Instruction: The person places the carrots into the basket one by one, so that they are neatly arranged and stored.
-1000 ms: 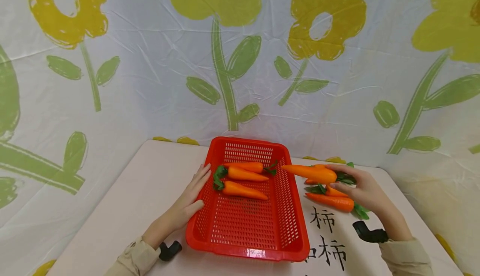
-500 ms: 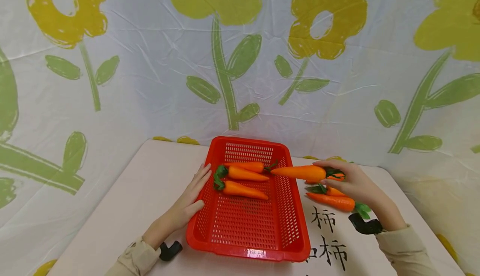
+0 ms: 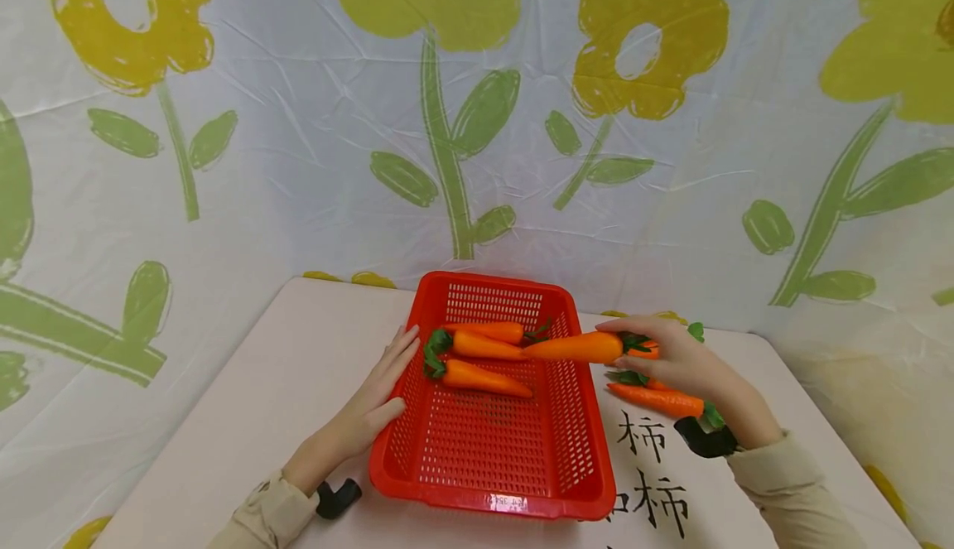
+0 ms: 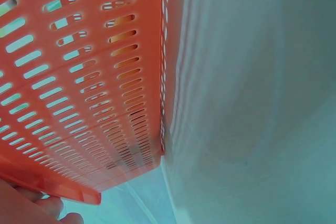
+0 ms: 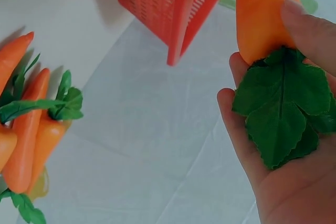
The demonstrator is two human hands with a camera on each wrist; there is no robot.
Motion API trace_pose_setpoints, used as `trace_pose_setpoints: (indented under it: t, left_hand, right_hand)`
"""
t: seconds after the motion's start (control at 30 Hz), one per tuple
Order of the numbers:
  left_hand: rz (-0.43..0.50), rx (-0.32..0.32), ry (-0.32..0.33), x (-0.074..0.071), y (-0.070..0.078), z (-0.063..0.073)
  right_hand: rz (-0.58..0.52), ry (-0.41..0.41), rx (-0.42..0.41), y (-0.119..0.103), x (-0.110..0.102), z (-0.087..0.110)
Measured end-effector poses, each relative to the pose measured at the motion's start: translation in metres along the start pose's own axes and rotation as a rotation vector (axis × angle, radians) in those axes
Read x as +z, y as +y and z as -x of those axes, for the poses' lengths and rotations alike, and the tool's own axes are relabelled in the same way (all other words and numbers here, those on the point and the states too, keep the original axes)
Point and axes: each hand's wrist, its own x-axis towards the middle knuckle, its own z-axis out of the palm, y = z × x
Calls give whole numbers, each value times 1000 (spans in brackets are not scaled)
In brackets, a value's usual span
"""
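Basket: a red slatted plastic basket (image 3: 547, 506) sits upright on the pale table (image 3: 298, 350); I take every place from it.
Left hand: the left hand (image 3: 373, 408) rests at the basket's left side, fingers fairly straight along the rim, thumb set apart from them.
Right hand: at the basket's right edge, the right hand (image 3: 674, 354) pinches a carrot by its leafy end, thumb on one side and fingers on the other.
Held carrot: this held carrot (image 3: 574, 347) lies across the basket's right rim, its point over the inside and its leaves (image 5: 281, 103) outside, against the palm. Its point overlaps another carrot's tip from where I stand; whether they touch I can't tell.
Carrots inside: three lie on the basket's floor, towards its far end. The back carrot (image 3: 492, 332) has its leaves to the right, the middle carrot (image 3: 473, 344) and front carrot (image 3: 488, 378) to the left.
Carrots outside: a small heap of carrots (image 3: 663, 401) lies just right of the basket, partly hidden by the hand.
Writing: black brushed characters (image 3: 659, 503) mark the table, near the basket's right front corner.
Backdrop: behind the basket hangs a creased white cloth (image 3: 313, 160) with yellow flowers.
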Motion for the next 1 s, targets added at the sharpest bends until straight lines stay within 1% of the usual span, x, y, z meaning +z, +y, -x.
trace_pose_setpoints:
  t: [0.17, 0.33, 0.4, 0.57, 0.7, 0.8, 1.0]
  left_hand:
    - [4, -1, 0, 0, 1, 0]
    - [3, 6, -3, 0, 0, 0]
    - [0, 10, -1, 0, 0, 0]
    - [-4, 23, 2, 0, -1, 0]
    - [-15, 46, 2, 0, -2, 0]
    - [-23, 63, 4, 0, -2, 0]
    - [-22, 79, 8, 0, 0, 0]
  right_hand:
    - [-34, -46, -6, -3, 6, -6]
    - [-99, -92, 21, -5, 13, -9]
    - [-119, -101, 13, -6, 16, -11]
    - [-117, -105, -31, -9, 22, -17]
    - [-121, -140, -12, -12, 25, -21]
    - [-111, -151, -3, -16, 28, -24]
    - [-73, -156, -28, -20, 33, -34]
